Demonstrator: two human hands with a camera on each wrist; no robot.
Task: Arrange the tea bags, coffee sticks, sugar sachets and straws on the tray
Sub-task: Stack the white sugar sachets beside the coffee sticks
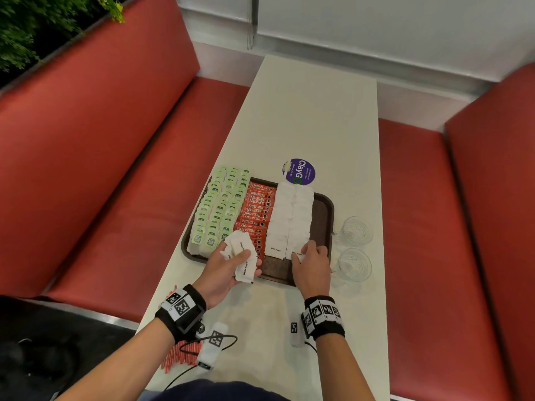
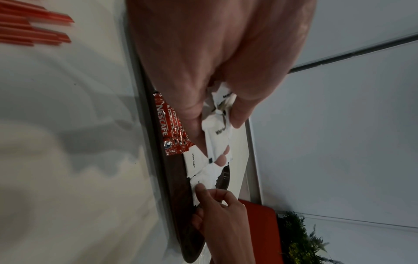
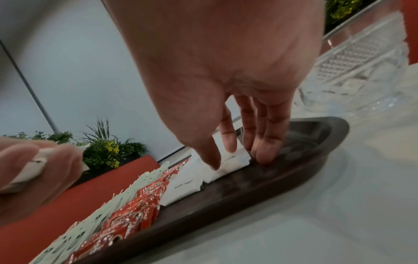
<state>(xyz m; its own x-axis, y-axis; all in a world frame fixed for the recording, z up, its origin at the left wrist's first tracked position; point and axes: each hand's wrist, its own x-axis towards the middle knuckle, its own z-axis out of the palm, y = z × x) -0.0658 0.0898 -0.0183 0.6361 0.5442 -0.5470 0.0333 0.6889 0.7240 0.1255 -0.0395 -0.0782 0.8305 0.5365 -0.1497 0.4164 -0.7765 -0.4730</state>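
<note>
A dark brown tray (image 1: 321,215) carries rows of green tea bags (image 1: 220,209), red coffee sticks (image 1: 257,209) and two columns of white sugar sachets (image 1: 292,215). My left hand (image 1: 243,256) hovers over the tray's near edge and grips a bunch of loose sugar sachets (image 2: 217,132). My right hand (image 1: 304,251) has straight fingers; thumb and index tips press on the nearest sachet (image 3: 237,157) of the right column, while the other fingertips (image 3: 264,153) touch the bare tray (image 3: 248,187). Red straws (image 1: 182,357) lie on the table near my left forearm.
Two clear glass cups (image 1: 354,230) (image 1: 354,264) stand just right of the tray. A purple round sticker (image 1: 299,171) lies beyond it. The long white table (image 1: 315,117) runs between red benches (image 1: 101,146). A bare strip of tray lies right of the sugar columns.
</note>
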